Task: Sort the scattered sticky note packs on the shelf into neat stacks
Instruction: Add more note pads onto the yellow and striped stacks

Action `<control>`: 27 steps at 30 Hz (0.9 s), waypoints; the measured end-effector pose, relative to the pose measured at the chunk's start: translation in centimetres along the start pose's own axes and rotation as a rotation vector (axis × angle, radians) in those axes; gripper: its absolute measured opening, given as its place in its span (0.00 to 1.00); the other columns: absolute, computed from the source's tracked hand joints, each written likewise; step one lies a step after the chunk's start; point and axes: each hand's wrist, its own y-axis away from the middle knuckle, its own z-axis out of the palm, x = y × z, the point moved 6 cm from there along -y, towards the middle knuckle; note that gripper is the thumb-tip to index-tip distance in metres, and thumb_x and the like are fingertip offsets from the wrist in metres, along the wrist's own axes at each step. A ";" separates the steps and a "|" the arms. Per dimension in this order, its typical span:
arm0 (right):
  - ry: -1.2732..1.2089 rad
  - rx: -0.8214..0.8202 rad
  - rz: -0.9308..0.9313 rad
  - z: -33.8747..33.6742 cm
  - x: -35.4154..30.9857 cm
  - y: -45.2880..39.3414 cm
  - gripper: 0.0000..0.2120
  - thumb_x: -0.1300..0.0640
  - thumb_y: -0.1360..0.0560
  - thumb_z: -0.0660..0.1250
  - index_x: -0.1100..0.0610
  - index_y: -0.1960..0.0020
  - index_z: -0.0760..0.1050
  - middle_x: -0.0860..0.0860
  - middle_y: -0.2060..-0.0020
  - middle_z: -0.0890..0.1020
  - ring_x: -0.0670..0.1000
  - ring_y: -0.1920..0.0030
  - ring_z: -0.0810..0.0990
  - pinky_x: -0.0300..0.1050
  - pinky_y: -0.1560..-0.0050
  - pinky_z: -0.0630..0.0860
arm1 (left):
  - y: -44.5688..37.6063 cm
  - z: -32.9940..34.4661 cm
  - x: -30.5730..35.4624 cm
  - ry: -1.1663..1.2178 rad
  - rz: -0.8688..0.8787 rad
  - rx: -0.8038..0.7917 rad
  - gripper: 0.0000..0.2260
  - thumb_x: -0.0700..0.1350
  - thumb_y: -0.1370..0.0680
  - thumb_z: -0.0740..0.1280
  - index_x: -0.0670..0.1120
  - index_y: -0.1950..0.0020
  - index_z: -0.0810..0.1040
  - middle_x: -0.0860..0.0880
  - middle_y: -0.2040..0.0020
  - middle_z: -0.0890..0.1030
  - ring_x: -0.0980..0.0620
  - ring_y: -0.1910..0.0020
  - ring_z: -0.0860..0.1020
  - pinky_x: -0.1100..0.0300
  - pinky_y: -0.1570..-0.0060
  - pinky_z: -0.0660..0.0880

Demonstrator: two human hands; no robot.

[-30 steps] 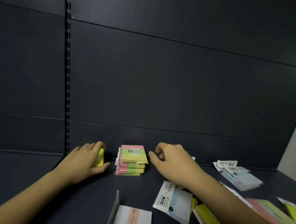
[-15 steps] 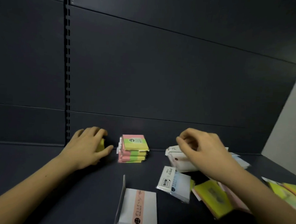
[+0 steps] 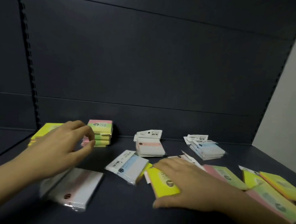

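Looks like a shop display bay. Dark metal shelf (image 3: 107,211) backed by dark horizontal panels (image 3: 145,61), with a slotted upright strip (image 3: 29,57) of the kind used for adjustable retail shelving. Stocked with many shrink-wrapped sticky note packs (image 3: 208,149) bearing printed labels, several identical, like merchandise for sale.

Two bare forearms, left grip (image 3: 64,145) and right grip (image 3: 188,185) ungloved; no sleeves, rings or watch visible.
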 end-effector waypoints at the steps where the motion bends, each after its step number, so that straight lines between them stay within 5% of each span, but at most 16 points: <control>1: 0.011 -0.012 -0.040 0.2 0.2 -0.1 0.44 0.25 0.33 0.60 0.43 0.24 0.52 0.40 0.28 0.61 0.43 0.29 0.58 0.39 0.31 0.55 | 0.0 0.0 1.0 -0.007 -0.010 0.010 0.14 0.64 0.25 0.51 0.59 0.54 0.73 0.61 0.55 0.73 0.59 0.54 0.73 0.53 0.55 0.74; 7: 0.006 0.056 -0.149 0.5 0.8 -1.7 0.41 0.26 0.36 0.65 0.51 0.32 0.64 0.47 0.40 0.70 0.49 0.38 0.67 0.45 0.36 0.65 | 0.3 -1.5 5.6 -0.017 -0.052 0.041 0.15 0.64 0.26 0.51 0.59 0.53 0.73 0.62 0.53 0.73 0.62 0.51 0.72 0.60 0.57 0.73; 13: -0.251 0.143 -0.107 -1.4 0.8 -1.4 0.42 0.30 0.38 0.72 0.48 0.32 0.62 0.42 0.36 0.68 0.46 0.36 0.68 0.44 0.36 0.68 | 0.5 -2.3 6.4 0.007 -0.040 0.012 0.15 0.64 0.26 0.50 0.60 0.54 0.73 0.63 0.52 0.73 0.62 0.49 0.72 0.59 0.54 0.73; 22: -0.417 0.438 -0.136 -6.0 6.2 4.1 0.39 0.26 0.38 0.64 0.43 0.31 0.66 0.37 0.46 0.71 0.37 0.44 0.71 0.35 0.41 0.68 | -0.3 2.0 11.6 0.034 0.034 -0.036 0.14 0.64 0.26 0.51 0.61 0.55 0.72 0.64 0.53 0.73 0.64 0.50 0.72 0.62 0.51 0.69; 27: -0.421 0.452 -0.083 -6.0 14.2 8.1 0.42 0.23 0.37 0.61 0.44 0.30 0.65 0.38 0.47 0.71 0.38 0.46 0.72 0.33 0.45 0.67 | -1.9 5.9 18.4 0.089 0.036 -0.068 0.13 0.63 0.26 0.53 0.59 0.53 0.74 0.62 0.53 0.73 0.61 0.51 0.74 0.60 0.53 0.73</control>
